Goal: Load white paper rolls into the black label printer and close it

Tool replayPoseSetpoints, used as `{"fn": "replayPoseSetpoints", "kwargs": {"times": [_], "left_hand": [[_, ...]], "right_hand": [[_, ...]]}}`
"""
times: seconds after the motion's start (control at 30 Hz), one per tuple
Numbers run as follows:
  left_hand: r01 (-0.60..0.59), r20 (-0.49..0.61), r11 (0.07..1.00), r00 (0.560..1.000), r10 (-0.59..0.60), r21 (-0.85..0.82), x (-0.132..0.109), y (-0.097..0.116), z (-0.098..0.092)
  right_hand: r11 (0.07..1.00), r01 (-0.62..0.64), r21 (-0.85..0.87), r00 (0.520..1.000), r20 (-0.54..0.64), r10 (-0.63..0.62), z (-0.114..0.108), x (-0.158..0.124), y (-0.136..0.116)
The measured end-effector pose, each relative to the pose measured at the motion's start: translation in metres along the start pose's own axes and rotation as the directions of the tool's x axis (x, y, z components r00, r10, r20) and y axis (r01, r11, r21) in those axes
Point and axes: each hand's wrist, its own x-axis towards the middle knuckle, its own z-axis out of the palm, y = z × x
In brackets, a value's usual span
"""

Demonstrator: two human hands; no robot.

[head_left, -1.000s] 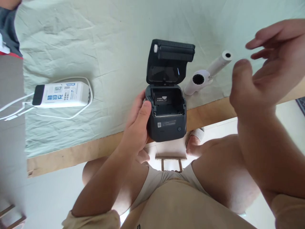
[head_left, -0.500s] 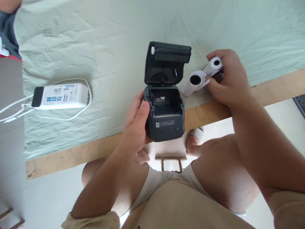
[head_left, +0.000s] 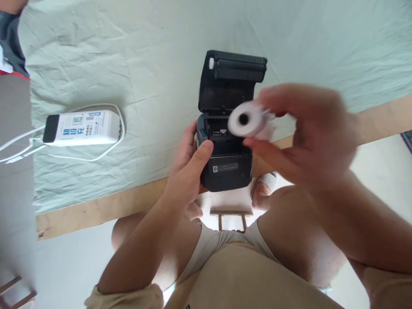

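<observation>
A dark label printer (head_left: 227, 174) stands at the table's front edge with its lid (head_left: 230, 81) raised and its inner bay exposed. My left hand (head_left: 189, 163) is closed round its left side, thumb on the front rim. My right hand (head_left: 299, 133), blurred by motion, pinches a white paper roll (head_left: 240, 122) between thumb and fingers. The roll is over the right part of the bay, its dark core facing up, and hides that side. Behind it, a second white shape is partly hidden and blurred.
On the left of the green cloth (head_left: 154, 86) lies a white power strip (head_left: 83, 128) with a black end and white cables. The table's wooden edge (head_left: 106, 204) runs along the front. Another person's dark sleeve (head_left: 13, 43) shows at the top left. A small stool stands below.
My right hand has moved left, carrying the white roll from the right of the printer to above its open bay. The printer has shifted slightly right in my left hand.
</observation>
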Motion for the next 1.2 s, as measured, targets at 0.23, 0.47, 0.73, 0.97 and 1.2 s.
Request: {"fn": "replayPoseSetpoints", "kwargs": {"times": [0.23, 0.47, 0.73, 0.97, 1.2], "left_hand": [[-0.012, 0.031, 1.000, 0.999, 0.012, -0.003, -0.001, -0.002, -0.004], [0.040, 0.012, 0.999, 0.999, -0.040, -0.016, -0.003, 0.001, -0.002], [-0.040, 0.152, 0.998, 0.988, 0.033, 0.045, 0.000, -0.002, -0.011], [-0.024, 0.102, 0.988, 0.995, 0.008, 0.156, -0.001, 0.005, -0.006], [-0.043, 0.127, 0.985, 0.992, 0.022, 0.170, -0.001, 0.004, -0.009]], "right_hand": [[0.973, 0.230, -0.036, 0.973, 0.034, -0.229, 0.028, 0.006, -0.010], [0.957, 0.289, 0.004, 0.957, -0.025, -0.289, 0.019, 0.002, -0.018], [0.915, 0.390, 0.106, 0.909, 0.118, -0.401, 0.021, -0.011, -0.012], [0.990, 0.130, 0.047, 0.974, -0.192, -0.119, 0.015, -0.007, -0.008], [0.974, -0.067, 0.218, 0.987, -0.128, 0.096, 0.007, 0.004, -0.020]]}}
